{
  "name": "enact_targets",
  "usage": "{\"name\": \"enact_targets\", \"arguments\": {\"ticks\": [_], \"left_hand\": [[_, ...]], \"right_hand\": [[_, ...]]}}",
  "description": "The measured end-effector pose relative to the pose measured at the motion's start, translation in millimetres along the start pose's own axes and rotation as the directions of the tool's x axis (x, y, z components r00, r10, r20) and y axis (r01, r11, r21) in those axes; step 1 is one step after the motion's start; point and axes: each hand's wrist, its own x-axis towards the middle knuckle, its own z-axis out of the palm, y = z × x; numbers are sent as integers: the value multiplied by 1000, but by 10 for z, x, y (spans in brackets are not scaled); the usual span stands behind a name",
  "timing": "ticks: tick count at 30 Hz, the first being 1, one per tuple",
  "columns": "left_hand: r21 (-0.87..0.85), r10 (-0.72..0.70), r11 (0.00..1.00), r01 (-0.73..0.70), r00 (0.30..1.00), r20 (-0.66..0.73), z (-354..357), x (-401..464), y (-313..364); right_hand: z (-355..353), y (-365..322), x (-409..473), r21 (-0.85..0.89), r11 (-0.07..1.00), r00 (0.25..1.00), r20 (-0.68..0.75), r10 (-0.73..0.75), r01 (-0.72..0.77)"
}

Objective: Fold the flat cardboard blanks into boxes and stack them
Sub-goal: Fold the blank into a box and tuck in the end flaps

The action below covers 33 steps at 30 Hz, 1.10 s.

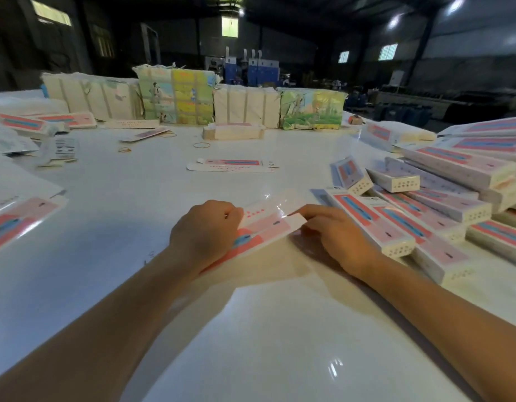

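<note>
While hands fold, box (262, 227) print blurs unreadably.

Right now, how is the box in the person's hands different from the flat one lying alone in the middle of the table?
The box in the hands is gripped at both ends, by the left hand and the right hand; the flat blank lies untouched on the table. The held box is partly opened, with a flap raised; the blank lies flat. The held box sits near the person; the blank lies farther away. Both show the same pink and blue print.
</note>
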Motion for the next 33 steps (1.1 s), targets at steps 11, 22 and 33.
{"name": "enact_targets", "arguments": {"ticks": [11,22,33], "left_hand": [[206,172,962,-179,984,54,54,-104,233],[361,274,900,-244,961,-34,92,-171,366],[391,149,907,-157,987,51,-61,-117,380]], "right_hand": [[-88,5,16,563,771,955,183,233,-296],[-113,101,18,229,973,992,-123,6,23],[-94,76,-75,-296,941,882,-382,-275,165]]}}
